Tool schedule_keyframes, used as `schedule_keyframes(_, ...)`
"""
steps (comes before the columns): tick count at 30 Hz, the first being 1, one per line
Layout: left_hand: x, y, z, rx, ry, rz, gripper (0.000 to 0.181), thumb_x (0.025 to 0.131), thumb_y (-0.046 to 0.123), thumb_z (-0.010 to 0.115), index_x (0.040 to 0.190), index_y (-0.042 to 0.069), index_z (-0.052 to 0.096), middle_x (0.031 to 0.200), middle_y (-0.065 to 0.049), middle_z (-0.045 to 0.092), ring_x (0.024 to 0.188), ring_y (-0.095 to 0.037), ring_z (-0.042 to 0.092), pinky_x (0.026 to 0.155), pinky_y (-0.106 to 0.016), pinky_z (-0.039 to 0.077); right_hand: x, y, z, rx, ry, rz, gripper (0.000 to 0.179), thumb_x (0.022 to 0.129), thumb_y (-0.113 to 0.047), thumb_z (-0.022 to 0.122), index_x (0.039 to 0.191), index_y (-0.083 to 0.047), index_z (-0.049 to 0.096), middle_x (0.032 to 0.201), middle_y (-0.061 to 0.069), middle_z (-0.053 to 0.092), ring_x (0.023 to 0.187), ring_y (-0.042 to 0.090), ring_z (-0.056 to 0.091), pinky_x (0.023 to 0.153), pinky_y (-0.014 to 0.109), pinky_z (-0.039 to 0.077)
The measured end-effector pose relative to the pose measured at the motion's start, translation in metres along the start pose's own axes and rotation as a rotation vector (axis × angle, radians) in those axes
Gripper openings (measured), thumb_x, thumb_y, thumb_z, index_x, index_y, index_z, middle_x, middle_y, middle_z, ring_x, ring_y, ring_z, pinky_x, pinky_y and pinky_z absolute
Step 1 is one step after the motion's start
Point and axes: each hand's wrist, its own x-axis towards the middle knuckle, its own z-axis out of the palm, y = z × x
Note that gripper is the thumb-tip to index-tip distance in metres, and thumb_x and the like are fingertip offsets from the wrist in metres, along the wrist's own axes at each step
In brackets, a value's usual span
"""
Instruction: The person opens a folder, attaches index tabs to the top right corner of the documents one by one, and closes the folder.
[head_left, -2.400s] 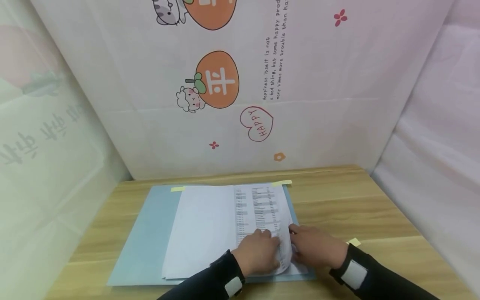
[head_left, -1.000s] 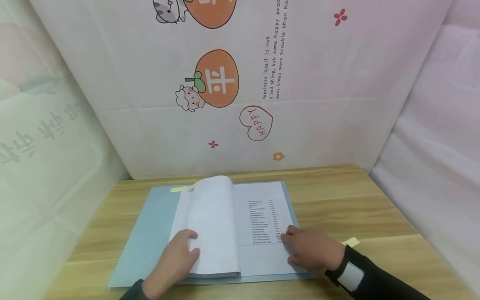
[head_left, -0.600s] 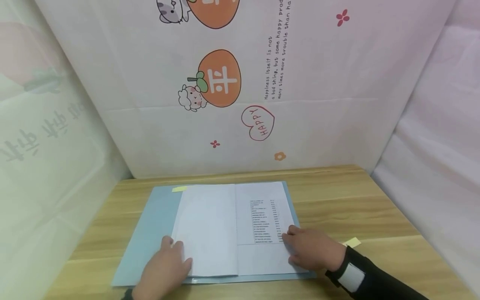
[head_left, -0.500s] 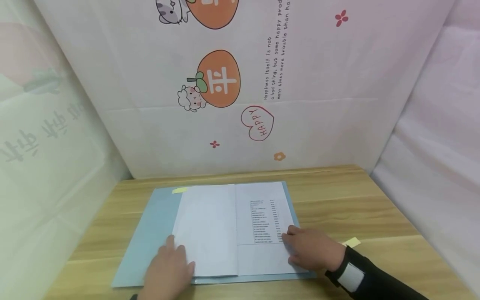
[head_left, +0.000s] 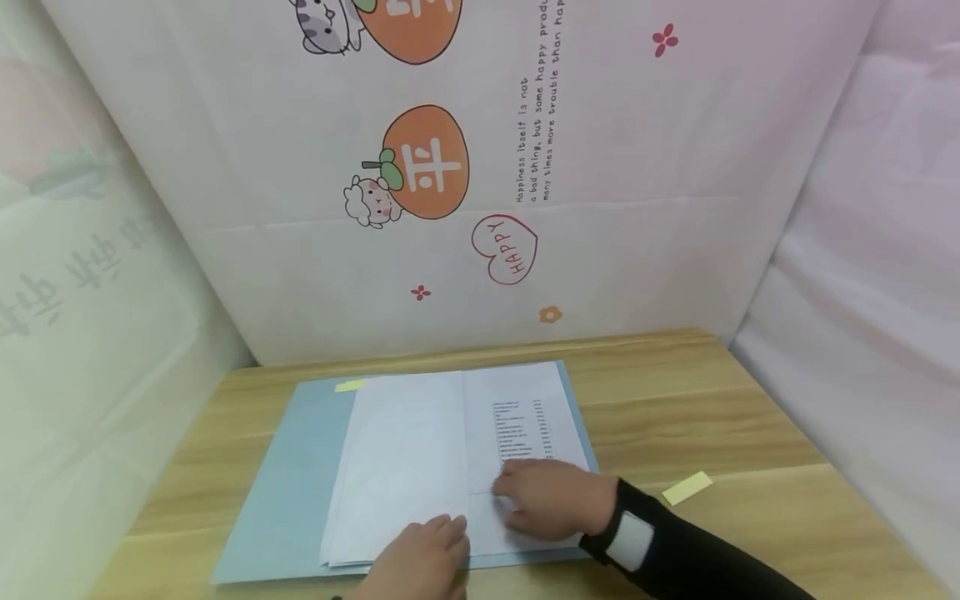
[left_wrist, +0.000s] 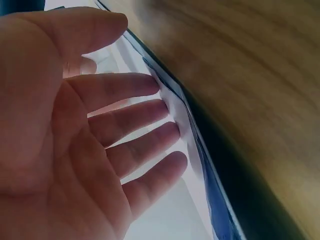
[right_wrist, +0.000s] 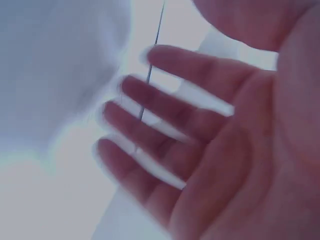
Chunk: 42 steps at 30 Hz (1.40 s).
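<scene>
A light blue folder [head_left: 288, 492] lies open on the wooden table with white sheets spread over it. The left page [head_left: 405, 458] is blank; the right page [head_left: 517, 383] carries a printed list, its lower part covered by my right hand [head_left: 551, 498]. That hand is over the right page, and the right wrist view shows its fingers [right_wrist: 165, 105] spread and holding nothing. My left hand [head_left: 423, 558] is at the near edge of the pages, close to the middle fold. In the left wrist view its fingers [left_wrist: 135, 120] are spread near the paper edge, with nothing gripped.
A pale yellow sticky tab [head_left: 349, 386] sticks out at the top of the left page. Another yellow tab [head_left: 687, 488] lies on the table [head_left: 720, 550] to the right. A printed white cloth [head_left: 600, 250] hangs behind, with more cloth at both sides.
A printed page was turned over to the left, uncovering the present right page. Since then my left hand has moved right toward the fold, and my right hand left, further over the page.
</scene>
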Motion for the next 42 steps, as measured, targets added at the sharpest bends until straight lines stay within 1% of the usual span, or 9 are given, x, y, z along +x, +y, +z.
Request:
schedule_keyframes(3, 0.001, -0.001, -0.001, -0.033, -0.010, -0.008, 0.036, 0.088, 0.039, 0.070, 0.113, 0.013, 0.072, 0.126, 0.000, 0.062, 0.101, -0.012, 0.056, 0.074, -0.030, 0.051, 0.023, -0.012, 0.007, -0.010, 0.006, -0.089, 0.044, 0.095, -0.022, 0.064, 0.138, -0.018, 0.059, 0.139, -0.001, 0.056, 0.127, 0.013, 0.051, 0.101, 0.036, 0.044)
schedule_keyframes(6, 0.003, -0.001, -0.004, -0.067, -0.039, -0.022, 0.038, 0.089, 0.038, 0.068, 0.117, 0.012, 0.072, 0.129, -0.001, 0.062, 0.108, -0.014, 0.058, 0.080, -0.031, 0.052, 0.046, -0.016, 0.013, -0.018, -0.010, -0.025, 0.053, 0.093, -0.017, 0.063, 0.145, -0.021, 0.052, 0.150, 0.000, 0.045, 0.136, 0.016, 0.043, 0.104, 0.043, 0.041)
schedule_keyframes(9, 0.004, 0.000, -0.007, -0.065, -0.060, -0.025, 0.038, 0.089, 0.038, 0.068, 0.117, 0.012, 0.073, 0.129, -0.001, 0.063, 0.109, -0.014, 0.059, 0.081, -0.030, 0.052, 0.071, -0.007, 0.017, -0.054, -0.006, 0.075, 0.056, 0.092, -0.018, 0.065, 0.146, -0.020, 0.050, 0.152, 0.001, 0.043, 0.137, 0.018, 0.042, 0.104, 0.047, 0.042)
schedule_keyframes(14, 0.004, 0.000, -0.011, -0.050, -0.083, -0.014, 0.036, 0.090, 0.038, 0.069, 0.114, 0.012, 0.075, 0.127, 0.002, 0.062, 0.101, -0.009, 0.058, 0.076, -0.024, 0.051, 0.111, 0.022, 0.026, -0.131, 0.027, 0.169, 0.062, 0.091, -0.023, 0.066, 0.150, -0.017, 0.046, 0.153, 0.004, 0.042, 0.133, 0.022, 0.046, 0.102, 0.047, 0.043)
schedule_keyframes(25, 0.008, 0.000, -0.012, -0.055, -0.075, 0.011, 0.025, 0.090, 0.035, 0.072, 0.104, 0.016, 0.077, 0.121, 0.005, 0.064, 0.086, -0.002, 0.052, 0.069, -0.016, 0.047, 0.165, 0.062, 0.020, -0.054, -0.030, 0.373, 0.063, 0.097, -0.014, 0.057, 0.155, -0.030, 0.038, 0.161, 0.008, 0.027, 0.145, 0.025, 0.027, 0.108, 0.058, 0.031)
schedule_keyframes(28, 0.009, 0.002, -0.011, -0.063, -0.078, -0.009, 0.026, 0.088, 0.035, 0.073, 0.106, 0.016, 0.077, 0.122, 0.005, 0.064, 0.087, -0.002, 0.053, 0.068, -0.016, 0.047, 0.173, 0.070, 0.019, -0.026, -0.052, 0.403, 0.066, 0.097, -0.013, 0.058, 0.156, -0.033, 0.034, 0.162, 0.010, 0.023, 0.146, 0.025, 0.025, 0.108, 0.059, 0.030)
schedule_keyframes(31, 0.010, 0.002, -0.010, -0.072, -0.099, -0.036, 0.029, 0.089, 0.036, 0.072, 0.109, 0.016, 0.077, 0.124, 0.005, 0.064, 0.099, -0.005, 0.058, 0.075, -0.020, 0.051, 0.174, 0.069, 0.014, 0.019, -0.069, 0.430, 0.069, 0.097, -0.011, 0.057, 0.157, -0.035, 0.031, 0.163, 0.010, 0.020, 0.147, 0.025, 0.022, 0.110, 0.057, 0.027)
schedule_keyframes(35, 0.010, 0.004, -0.011, -0.103, -0.137, -0.077, 0.031, 0.089, 0.039, 0.072, 0.112, 0.018, 0.077, 0.127, 0.006, 0.063, 0.113, -0.009, 0.059, 0.086, -0.027, 0.052, 0.169, 0.061, 0.015, -0.006, -0.072, 0.435, 0.066, 0.099, -0.013, 0.053, 0.158, -0.031, 0.029, 0.163, 0.010, 0.019, 0.147, 0.027, 0.020, 0.111, 0.055, 0.027)
schedule_keyframes(42, 0.009, 0.004, -0.011, -0.105, -0.188, -0.138, 0.040, 0.088, 0.044, 0.072, 0.118, 0.017, 0.074, 0.132, 0.004, 0.061, 0.122, -0.012, 0.056, 0.090, -0.031, 0.052, 0.144, 0.039, 0.024, -0.125, -0.054, 0.312, 0.061, 0.100, -0.022, 0.053, 0.158, -0.015, 0.031, 0.161, 0.010, 0.026, 0.144, 0.031, 0.028, 0.108, 0.055, 0.033)
